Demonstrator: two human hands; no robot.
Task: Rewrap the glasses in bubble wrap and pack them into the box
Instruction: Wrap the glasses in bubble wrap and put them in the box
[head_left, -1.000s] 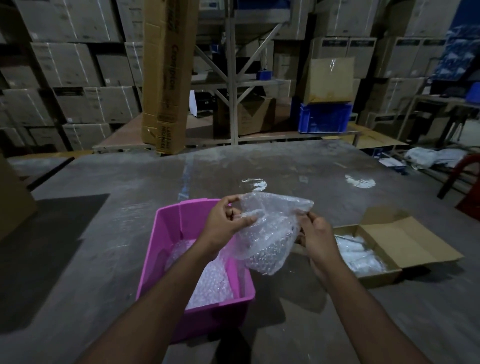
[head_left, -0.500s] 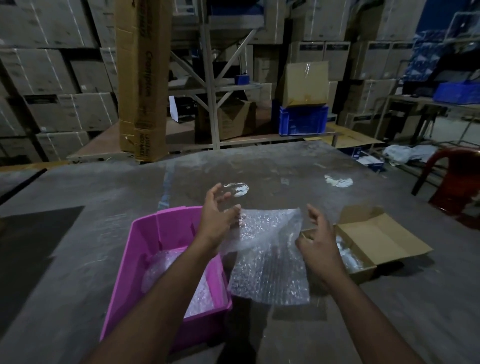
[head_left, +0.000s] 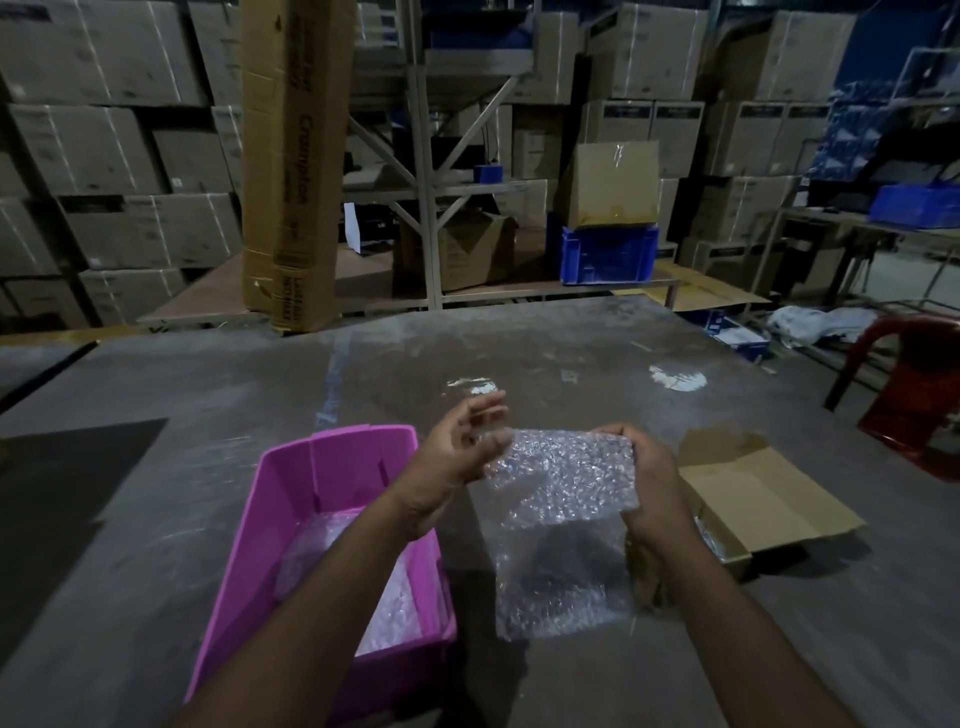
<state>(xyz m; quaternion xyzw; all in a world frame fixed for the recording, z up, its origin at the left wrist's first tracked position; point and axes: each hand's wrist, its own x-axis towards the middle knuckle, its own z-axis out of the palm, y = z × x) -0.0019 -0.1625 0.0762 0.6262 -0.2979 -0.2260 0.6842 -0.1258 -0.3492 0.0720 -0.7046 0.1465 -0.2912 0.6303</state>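
A bubble wrap sheet (head_left: 561, 483) is stretched in the air between my two hands and hangs down over the grey table (head_left: 571, 343). My left hand (head_left: 452, 452) holds its upper left corner with curled, blurred fingers. Something clear shows between those fingers, and I cannot tell whether it is a glass. My right hand (head_left: 649, 478) grips the upper right edge. A pink bin (head_left: 332, 467) at my left holds bubble-wrapped bundles (head_left: 358, 582). The open cardboard box (head_left: 763, 499) lies to the right, its inside mostly hidden by my right arm.
A red plastic chair (head_left: 914, 410) stands at the table's right side. Beyond the far edge are a tall cardboard carton (head_left: 296, 156), a blue crate (head_left: 608, 254), a metal rack and stacked cartons. Two shiny patches (head_left: 675, 376) mark the tabletop.
The bunched wrap has been opened into a flat hanging sheet. My right hand has risen to grip its right edge, and my left hand has lifted at the left corner.
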